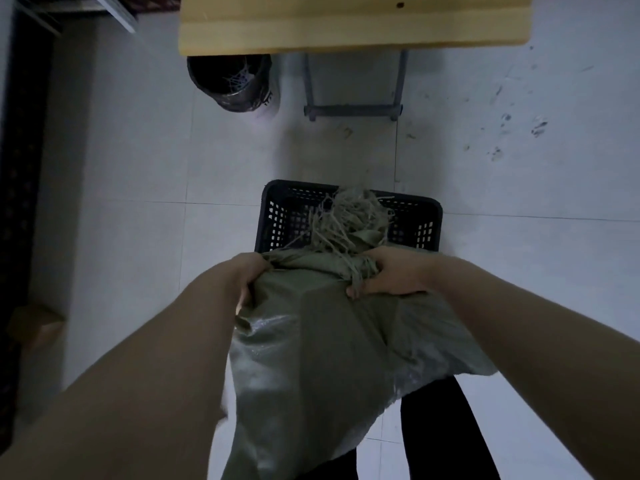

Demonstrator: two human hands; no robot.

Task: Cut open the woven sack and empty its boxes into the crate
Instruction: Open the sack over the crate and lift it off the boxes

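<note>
Both hands, left hand (247, 275) and right hand (388, 275), clutch the green woven sack (322, 341) near its frayed mouth, over the black crate (273, 216). No boxes show in it yet; emptying remains.

a plain workroom: tiled floor (138, 161), wooden table (353, 26), lined bin (230, 81).

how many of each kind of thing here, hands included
sack: 1
crate: 1
bin: 1
table: 1
hands: 2, left hand and right hand, both with a grip on the sack
total: 6
</note>
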